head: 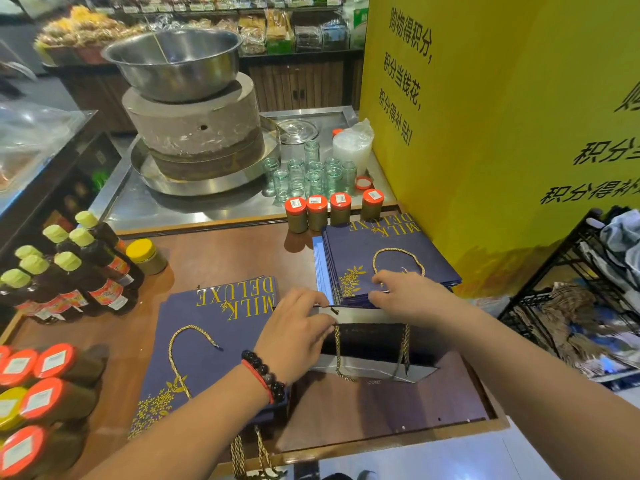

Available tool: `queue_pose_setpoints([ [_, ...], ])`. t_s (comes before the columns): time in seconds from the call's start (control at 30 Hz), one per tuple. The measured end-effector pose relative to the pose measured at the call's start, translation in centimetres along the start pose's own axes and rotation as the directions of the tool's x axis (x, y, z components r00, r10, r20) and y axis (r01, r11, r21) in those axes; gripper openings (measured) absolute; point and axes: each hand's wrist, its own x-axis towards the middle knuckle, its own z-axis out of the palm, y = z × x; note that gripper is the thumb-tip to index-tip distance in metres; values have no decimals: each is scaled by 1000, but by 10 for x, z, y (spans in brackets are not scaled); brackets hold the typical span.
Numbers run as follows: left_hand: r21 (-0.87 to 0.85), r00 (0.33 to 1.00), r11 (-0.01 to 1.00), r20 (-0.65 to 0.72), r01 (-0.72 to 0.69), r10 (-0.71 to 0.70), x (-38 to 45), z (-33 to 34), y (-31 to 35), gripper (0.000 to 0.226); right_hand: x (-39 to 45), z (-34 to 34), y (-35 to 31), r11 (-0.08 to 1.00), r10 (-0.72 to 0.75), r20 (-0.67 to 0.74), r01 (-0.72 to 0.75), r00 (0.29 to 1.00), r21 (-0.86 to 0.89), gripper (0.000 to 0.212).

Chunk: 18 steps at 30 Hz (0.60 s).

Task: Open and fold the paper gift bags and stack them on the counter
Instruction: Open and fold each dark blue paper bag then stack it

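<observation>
A: What is sitting along the counter [221, 258], starting at nine o'clock?

B: Dark sauce bottles [69, 268] with pale green caps are standing there, and orange-lidded jars [38, 400] are lying at seven o'clock. At eleven o'clock a stone mill [194, 133] is carrying a steel bowl [173, 60] on a metal tray. Shop shelves of packaged goods are running behind it at twelve.

A: And further right?

B: Empty glass jars [308, 174] are clustering at one o'clock, with four orange-capped jars [332, 209] lining up just in front. A yellow wall [502, 133] with black lettering is filling two o'clock, and a black wire rack [571, 299] is standing at four.

A: Where are the bags?

B: A navy bag stack [207, 341], printed MILK DELUXE in gold with a rope handle, is lying flat at six o'clock, left of centre. A second flat pile [381, 258] is resting at three o'clock beside the yellow wall. Between them an open bag [367, 344] is standing with its mouth towards the camera, dark inside, gold handles hanging.

A: The hands?

B: The left hand [294, 334], wearing a bead bracelet, is pinching the open bag's left rim. The right hand [405, 296] is curling over its far rim, gripping it, touching the pile behind.
</observation>
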Motion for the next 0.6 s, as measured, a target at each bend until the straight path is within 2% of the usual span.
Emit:
queue_pose_setpoints([
  [0.1,14,1000,1000,3,-2,2,-2,-1,1,2,6,5,4,992,-61,166,42,984,118,41],
  [0.23,21,1000,1000,-11,14,-14,-1,0,1,6,3,-3,13,947,-76,150,24,986,321,40],
  [0.3,19,1000,1000,-20,4,-4,-1,2,0,1,5,-6,19,967,-57,142,19,988,255,41],
  [0.37,16,999,1000,-32,-4,5,-1,3,-1,12,7,-6,24,976,-59,145,27,988,217,40],
  [0.47,24,999,1000,-31,-3,4,1,3,-1,11,3,-4,27,902,-152,194,56,969,429,39],
  [0.53,22,1000,1000,-26,-9,9,2,2,-1,3,1,-3,26,822,-218,126,112,968,558,36],
  [0.6,14,1000,1000,-21,-6,6,3,1,-1,7,2,-3,26,772,-184,-43,172,982,612,32],
])
